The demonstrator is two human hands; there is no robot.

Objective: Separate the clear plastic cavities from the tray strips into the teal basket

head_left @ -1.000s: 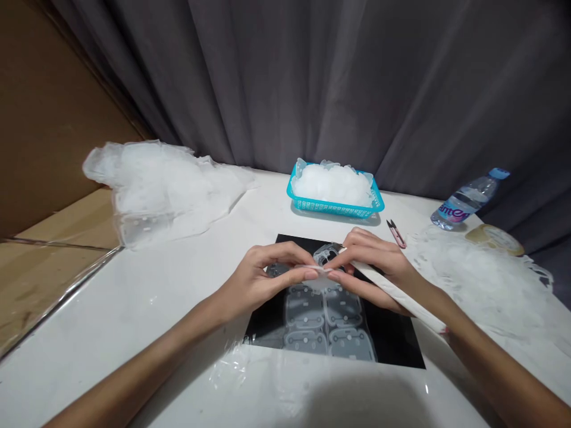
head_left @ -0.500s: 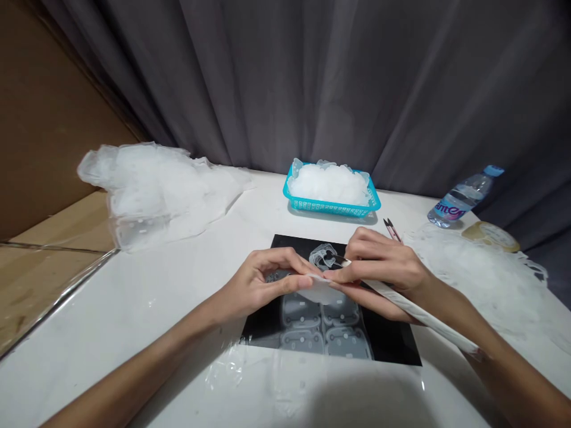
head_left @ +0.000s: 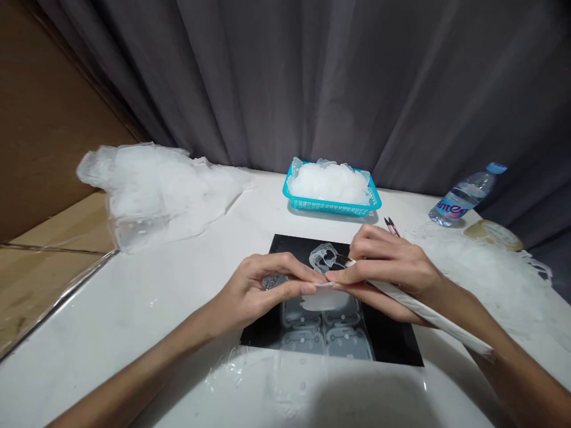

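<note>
Over a black mat (head_left: 397, 345), both hands pinch a small stack of thin, translucent white pieces (head_left: 325, 297). My left hand (head_left: 267, 282) grips its left side between thumb and fingers. At its right edge, my right hand (head_left: 388, 267) pinches with thumb and forefinger. That hand also holds a slim tool (head_left: 428, 315) with a white-wrapped handle and a thin dark tip; its exact kind is unclear. Beside the tip lies a curl of clear trimmings (head_left: 320, 257). Beneath the hands is a clear moulded sheet (head_left: 303, 340) with rounded panels.
A blue basket (head_left: 330, 206) heaped with white pieces stands at the back. To the left lies a pile of translucent sheets (head_left: 156, 196). On the right are small dark-tipped snips (head_left: 391, 226), a heap of clear scraps (head_left: 482, 279), a water bottle (head_left: 464, 196) and a tape roll (head_left: 495, 235).
The pinched pieces have tilted slightly and sit a little lower. My left fingertips have shifted slightly right, and the right hand with the tool has moved slightly right.
</note>
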